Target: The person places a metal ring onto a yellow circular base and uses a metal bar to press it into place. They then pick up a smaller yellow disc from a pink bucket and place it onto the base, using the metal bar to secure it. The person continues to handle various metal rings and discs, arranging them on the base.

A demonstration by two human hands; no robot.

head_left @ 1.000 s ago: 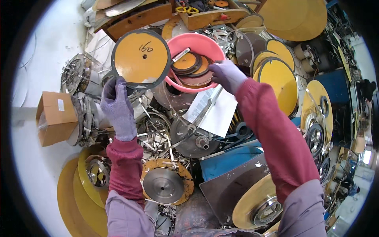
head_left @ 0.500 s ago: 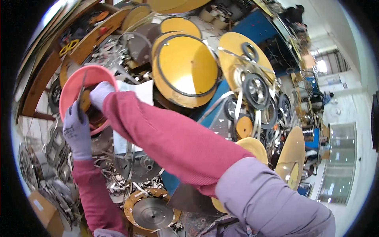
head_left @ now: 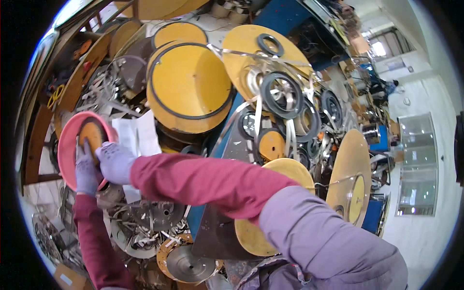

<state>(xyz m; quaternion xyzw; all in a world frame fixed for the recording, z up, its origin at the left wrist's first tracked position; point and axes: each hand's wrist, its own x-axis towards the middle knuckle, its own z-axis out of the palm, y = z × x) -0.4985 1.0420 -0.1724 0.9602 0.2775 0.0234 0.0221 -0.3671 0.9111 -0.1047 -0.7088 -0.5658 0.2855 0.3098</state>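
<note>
At the far left, a pink bucket (head_left: 65, 150) stands with its mouth toward me. A small yellow-orange disc (head_left: 92, 131) with a dark rim is tilted in its opening. In a lavender glove, my left hand (head_left: 87, 171) grips the disc's lower part, one finger lying along its face. My right hand (head_left: 115, 162), gloved alike, is closed at the disc's lower right edge, its fingertips partly hidden. The bucket's lower inside is hidden behind the disc and my hands.
White paper sheets (head_left: 145, 133) lie right of the bucket. Large yellow discs with black rims (head_left: 193, 79) are stacked beyond my right arm. Black ring-shaped reels (head_left: 282, 95) and metal strips crowd the right. Below lie a grey disc on a yellow one (head_left: 191, 266) and scrap strips.
My right hand has drawn back from inside the bucket to its near edge. The disc has turned from nearly edge-on to show its yellow face. The whole view has shifted.
</note>
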